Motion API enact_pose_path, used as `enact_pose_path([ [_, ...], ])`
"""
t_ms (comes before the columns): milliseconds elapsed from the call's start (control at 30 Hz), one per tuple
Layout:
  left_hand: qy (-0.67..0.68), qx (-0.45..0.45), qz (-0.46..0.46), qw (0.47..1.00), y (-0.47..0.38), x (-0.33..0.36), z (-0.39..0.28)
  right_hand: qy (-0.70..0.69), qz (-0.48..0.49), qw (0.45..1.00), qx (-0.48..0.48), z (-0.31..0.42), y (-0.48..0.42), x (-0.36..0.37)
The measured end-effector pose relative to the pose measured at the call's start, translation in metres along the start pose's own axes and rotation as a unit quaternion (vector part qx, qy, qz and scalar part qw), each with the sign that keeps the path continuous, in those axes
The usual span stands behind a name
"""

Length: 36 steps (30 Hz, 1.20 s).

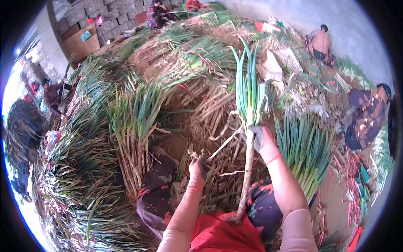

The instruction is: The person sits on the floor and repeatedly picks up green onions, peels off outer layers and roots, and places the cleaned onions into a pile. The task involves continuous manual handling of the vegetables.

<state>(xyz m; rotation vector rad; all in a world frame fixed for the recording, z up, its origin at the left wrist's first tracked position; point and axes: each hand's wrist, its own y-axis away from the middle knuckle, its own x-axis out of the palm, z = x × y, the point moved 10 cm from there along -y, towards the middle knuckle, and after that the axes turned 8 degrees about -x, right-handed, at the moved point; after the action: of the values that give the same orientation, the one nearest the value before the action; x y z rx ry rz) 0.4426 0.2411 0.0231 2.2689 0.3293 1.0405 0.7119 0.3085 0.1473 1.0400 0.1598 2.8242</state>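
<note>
My right hand (263,143), in a pink glove with a grey palm, grips a large green onion (248,157) below its green leaves. The onion stands nearly upright, its roots against the red apron (226,233) on my lap. Dry, pale leaf strips hang from its stem. My left hand (197,173), gloved alike, is closed around withered leaf scraps (195,154), left of the stem. Beneath both hands lies a heap of dry leaves (220,186). A bunch of onions with clean pale stems (305,151) lies right of my right arm.
Unpeeled onions (135,135) lean by my left knee, and a long pile (91,176) runs along the left. More bundles (211,97) lie ahead. Several people sit around, one person (366,116) close on the right. Red ties (349,186) and green-handled items (362,179) lie at right.
</note>
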Motion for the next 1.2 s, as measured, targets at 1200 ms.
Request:
enact_pose_path([
  [1200,-0.537,0.231,0.11,0.804,0.106,0.1,0.026,0.585,-0.122,0.682,-0.423,0.099,0.063,0.057],
])
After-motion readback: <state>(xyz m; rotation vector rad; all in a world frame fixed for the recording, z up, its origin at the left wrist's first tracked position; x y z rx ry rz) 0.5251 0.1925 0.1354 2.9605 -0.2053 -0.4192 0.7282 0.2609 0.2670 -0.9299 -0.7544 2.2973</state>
